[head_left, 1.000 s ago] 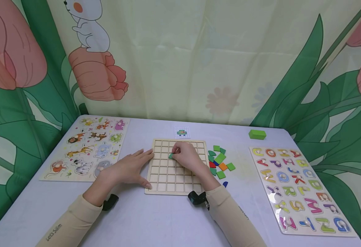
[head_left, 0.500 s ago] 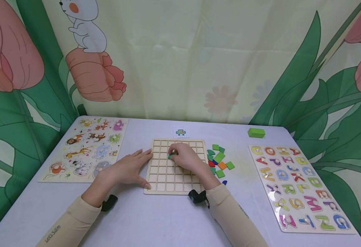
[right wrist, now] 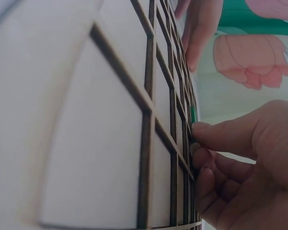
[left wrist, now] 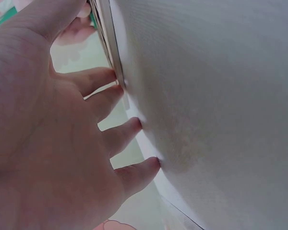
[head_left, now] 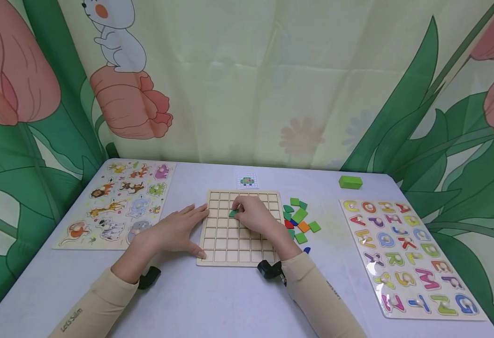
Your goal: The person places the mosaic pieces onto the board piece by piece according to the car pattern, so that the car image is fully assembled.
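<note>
A wooden grid board lies flat in the middle of the table. My right hand is over its upper middle, pinching a small green flat piece at the cells. In the right wrist view the thumb and curled fingers meet at the thin green piece, close against the grid ribs. Part of the piece is hidden by the fingertips. My left hand rests along the board's left edge, fingers spread and fairly straight, thumb by the lower left corner. The left wrist view shows its fingertips at the board's side.
Right of the board lie loose green, red, blue and orange pieces. A printed pattern card sits behind the board. An animal puzzle is on the left, a letter puzzle on the right, a green block at the back right.
The head view has shifted slightly. My right fingers have made small movements with the green piece around the same cells; the left hand has stayed at the board's edge.
</note>
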`<action>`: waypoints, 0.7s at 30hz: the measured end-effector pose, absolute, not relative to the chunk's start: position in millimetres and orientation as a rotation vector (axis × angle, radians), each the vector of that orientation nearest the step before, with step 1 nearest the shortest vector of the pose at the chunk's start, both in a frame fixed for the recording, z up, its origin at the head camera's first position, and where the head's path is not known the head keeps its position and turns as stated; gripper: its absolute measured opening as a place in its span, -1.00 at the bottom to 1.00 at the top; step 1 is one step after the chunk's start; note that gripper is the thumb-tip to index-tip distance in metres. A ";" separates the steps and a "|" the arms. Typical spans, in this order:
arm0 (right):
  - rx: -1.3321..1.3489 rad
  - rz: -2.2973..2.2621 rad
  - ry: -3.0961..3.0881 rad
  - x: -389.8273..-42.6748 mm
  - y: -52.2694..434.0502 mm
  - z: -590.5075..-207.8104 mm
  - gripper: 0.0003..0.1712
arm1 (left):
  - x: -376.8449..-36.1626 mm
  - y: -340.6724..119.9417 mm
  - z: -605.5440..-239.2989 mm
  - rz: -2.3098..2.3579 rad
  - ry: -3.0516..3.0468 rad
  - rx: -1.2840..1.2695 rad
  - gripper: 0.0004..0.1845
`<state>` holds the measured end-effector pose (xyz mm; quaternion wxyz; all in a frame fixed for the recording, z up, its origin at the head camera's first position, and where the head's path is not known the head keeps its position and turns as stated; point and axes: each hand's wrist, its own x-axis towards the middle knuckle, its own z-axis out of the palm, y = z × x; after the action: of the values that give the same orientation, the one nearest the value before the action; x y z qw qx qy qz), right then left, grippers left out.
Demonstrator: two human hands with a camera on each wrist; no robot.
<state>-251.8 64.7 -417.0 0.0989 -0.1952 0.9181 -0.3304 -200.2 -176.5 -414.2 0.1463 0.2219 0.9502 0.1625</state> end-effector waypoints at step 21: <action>-0.599 -1.006 2.693 -251.7 72.9 -417.6 -0.82 | -200.4 -177.2 -415.7 0.465 2.742 0.651 0.29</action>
<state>-251.7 72.9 -417.6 0.1024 -0.2028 0.9123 -0.3408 -200.4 -177.2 -415.7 0.1421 0.2256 0.9502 0.1611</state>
